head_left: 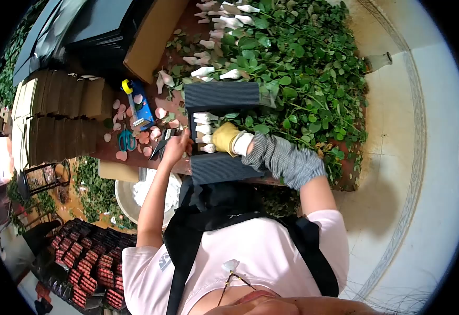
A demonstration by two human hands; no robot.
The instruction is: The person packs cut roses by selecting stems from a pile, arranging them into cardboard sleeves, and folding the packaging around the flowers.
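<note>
A black corrugated sheet (222, 95) lies on the table, its two ends showing above and below a row of flower heads in white covers (204, 129). My right hand (225, 139), in a yellow glove, is closed over the stems just right of the lower heads; its fingertips are partly hidden. My bare left hand (178, 147) is at the sheet's left edge, its fingers bent together against that edge. Green leafy stems run rightward from the heads.
Blue-handled scissors (127, 140), a yellow tape roll (127, 86), a blue box (142, 111) and pink petals lie left. Cardboard stacks (61, 134) stand further left. Leafy stems (308, 79) cover the right side. A white tub (126, 202) is below left.
</note>
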